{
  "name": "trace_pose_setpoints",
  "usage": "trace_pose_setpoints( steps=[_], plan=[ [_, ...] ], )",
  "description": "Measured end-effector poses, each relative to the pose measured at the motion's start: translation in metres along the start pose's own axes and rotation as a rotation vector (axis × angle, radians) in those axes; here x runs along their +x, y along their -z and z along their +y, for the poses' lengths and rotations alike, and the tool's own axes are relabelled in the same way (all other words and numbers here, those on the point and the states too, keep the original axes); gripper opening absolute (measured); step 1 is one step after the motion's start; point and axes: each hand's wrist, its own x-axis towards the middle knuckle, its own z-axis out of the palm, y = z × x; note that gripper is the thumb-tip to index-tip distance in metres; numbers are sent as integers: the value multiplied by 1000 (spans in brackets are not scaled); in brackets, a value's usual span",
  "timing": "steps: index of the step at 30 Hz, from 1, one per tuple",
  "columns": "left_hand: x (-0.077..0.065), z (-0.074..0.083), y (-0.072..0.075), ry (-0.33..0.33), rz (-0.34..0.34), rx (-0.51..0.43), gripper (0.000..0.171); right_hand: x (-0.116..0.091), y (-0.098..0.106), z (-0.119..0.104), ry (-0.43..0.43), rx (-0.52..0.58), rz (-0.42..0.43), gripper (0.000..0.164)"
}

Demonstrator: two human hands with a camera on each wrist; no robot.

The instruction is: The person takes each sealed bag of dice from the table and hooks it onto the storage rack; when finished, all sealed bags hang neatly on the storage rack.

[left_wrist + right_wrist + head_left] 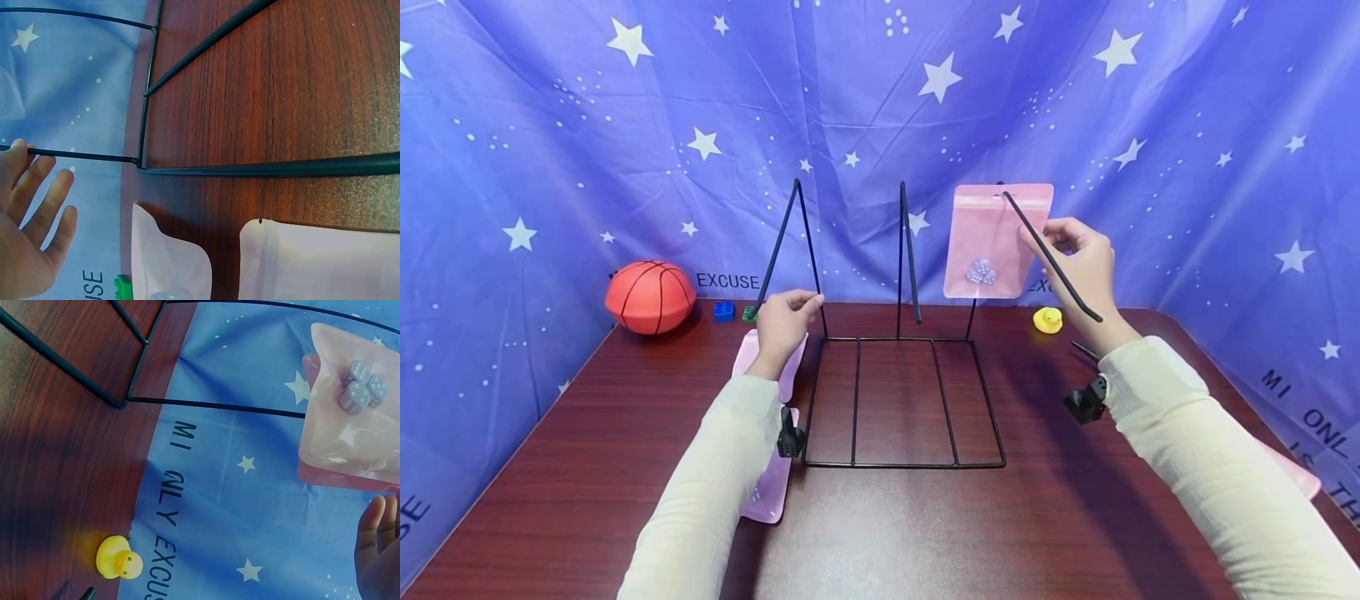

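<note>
Head view: black wire rack [904, 465] standing on the dark red wood-grain worktop [910, 537], with three uprights at the back, each with a prong sloping forward and down
Hung pouch: pink pouch [981, 237] on the right prong, which passes through the hole near its top; dice [357, 390] show in its lower part
Right hand [1084, 262]: grip narrow, thumb and finger pinching the right edge of the pink pouch, beside the prong
Left hand [786, 327]: grip narrow, fingertips pinching the rack's left upright
Left of the rack: upper pouch [792, 373] partly under the left hand, lower pouch [775, 487] nearer the front, partly hidden by the sleeve
Far right: another pouch [1300, 473] mostly behind the right sleeve
Back edge: red ball [650, 297], blue brick [723, 311] and green brick [749, 313] at left, yellow duck [1048, 320] at right
Backdrop: blue-violet star-printed cloth [850, 92]
</note>
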Motion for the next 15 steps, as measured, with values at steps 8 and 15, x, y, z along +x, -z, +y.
trace_pose_setpoints(
  steps=[8, 15],
  plan=[
    [-1, 0, -1, -2, -2, 11, 29, 1, 4, 3, 1, 11, -38, 16],
    [-1, 1, 0, -8, 4, 19, 29, 2, 6, 4, 16, 4, -58, 16]
  ],
)
